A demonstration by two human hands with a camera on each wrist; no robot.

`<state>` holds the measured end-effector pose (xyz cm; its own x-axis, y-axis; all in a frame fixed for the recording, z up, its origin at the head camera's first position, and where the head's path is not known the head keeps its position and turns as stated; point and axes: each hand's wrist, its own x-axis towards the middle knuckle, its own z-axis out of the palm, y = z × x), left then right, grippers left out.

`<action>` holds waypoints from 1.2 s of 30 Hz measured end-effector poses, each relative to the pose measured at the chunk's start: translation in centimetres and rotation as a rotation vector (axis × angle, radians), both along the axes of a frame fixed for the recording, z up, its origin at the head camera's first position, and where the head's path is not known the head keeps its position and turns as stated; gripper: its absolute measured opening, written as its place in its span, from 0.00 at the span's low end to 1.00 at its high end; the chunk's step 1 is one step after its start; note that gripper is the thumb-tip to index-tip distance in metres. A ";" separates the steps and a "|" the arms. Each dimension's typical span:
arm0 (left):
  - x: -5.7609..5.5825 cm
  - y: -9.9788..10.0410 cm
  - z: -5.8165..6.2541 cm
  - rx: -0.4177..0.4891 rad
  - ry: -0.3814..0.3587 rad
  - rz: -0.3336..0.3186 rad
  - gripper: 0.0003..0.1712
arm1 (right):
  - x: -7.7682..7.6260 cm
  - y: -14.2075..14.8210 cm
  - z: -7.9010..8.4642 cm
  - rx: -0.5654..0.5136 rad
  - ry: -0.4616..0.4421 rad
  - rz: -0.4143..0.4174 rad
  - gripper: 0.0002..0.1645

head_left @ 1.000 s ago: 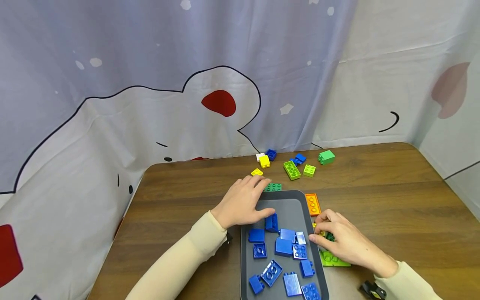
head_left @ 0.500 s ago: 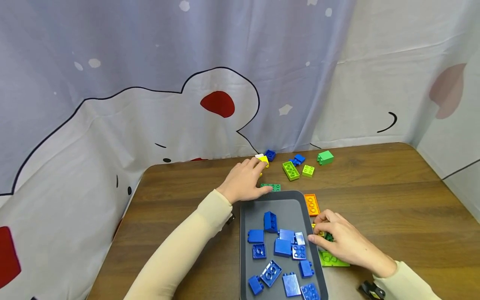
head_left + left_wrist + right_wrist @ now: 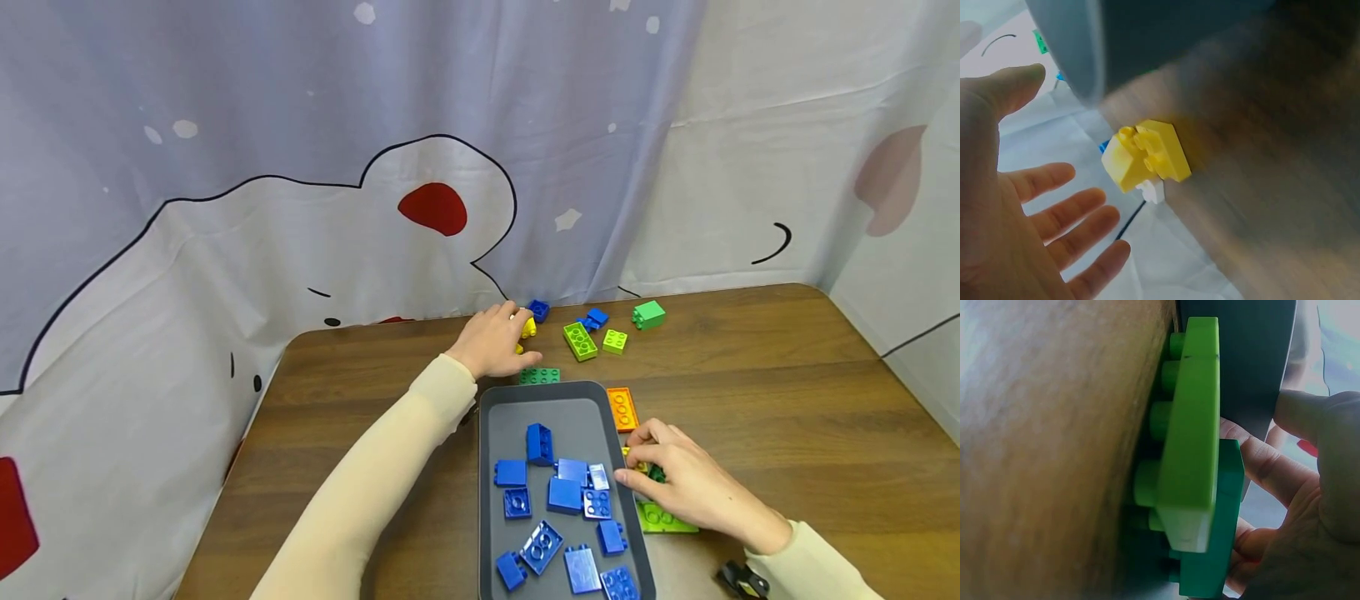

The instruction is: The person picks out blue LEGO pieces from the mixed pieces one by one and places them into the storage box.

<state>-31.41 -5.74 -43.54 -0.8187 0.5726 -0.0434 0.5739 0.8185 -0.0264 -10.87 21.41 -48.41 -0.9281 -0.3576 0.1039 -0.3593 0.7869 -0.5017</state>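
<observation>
My left hand (image 3: 491, 340) reaches past the far end of a dark grey tray (image 3: 483, 483), beside a yellow brick (image 3: 529, 328). Its fingers are spread in the left wrist view, where two yellow toy bricks (image 3: 1163, 150) and a white brick (image 3: 1154, 191) lie beyond the fingertips, apart from them. At the tray's right side, my right hand (image 3: 686, 475) has its thumb on the rim and a finger against the outer wall, pinching the tray's edge. Below that hand lie a lime-green brick (image 3: 1192, 431) and a dark green brick (image 3: 1222, 519). Several blue bricks (image 3: 564, 495) lie in the tray.
An orange brick (image 3: 622, 408) lies right of the tray, a green brick (image 3: 540, 377) at its far end. Farther back are lime bricks (image 3: 580, 342), blue bricks (image 3: 597, 317) and a green brick (image 3: 649, 314). A printed curtain (image 3: 300, 250) hangs behind the wooden table (image 3: 787, 375).
My left hand has moved away from over the tray toward the table's far edge, now partly covering the yellow and white bricks. The right hand has stayed in place.
</observation>
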 end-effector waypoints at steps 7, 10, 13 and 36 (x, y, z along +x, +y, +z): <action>-1.5 0.6 -0.1 -0.095 0.005 -0.014 0.45 | 0.1 0.0 0.0 0.004 -0.015 -0.002 0.11; -2.2 0.9 -0.1 -0.129 -0.005 -0.018 0.46 | 0.1 0.0 -0.1 0.004 -0.017 -0.002 0.11; -2.7 1.4 -0.1 -0.142 -0.026 -0.013 0.46 | 0.1 0.0 -0.1 0.003 -0.017 -0.004 0.11; -2.1 2.9 0.3 -0.200 -0.050 -0.185 0.33 | 0.0 0.0 0.1 0.005 -0.001 -0.005 0.10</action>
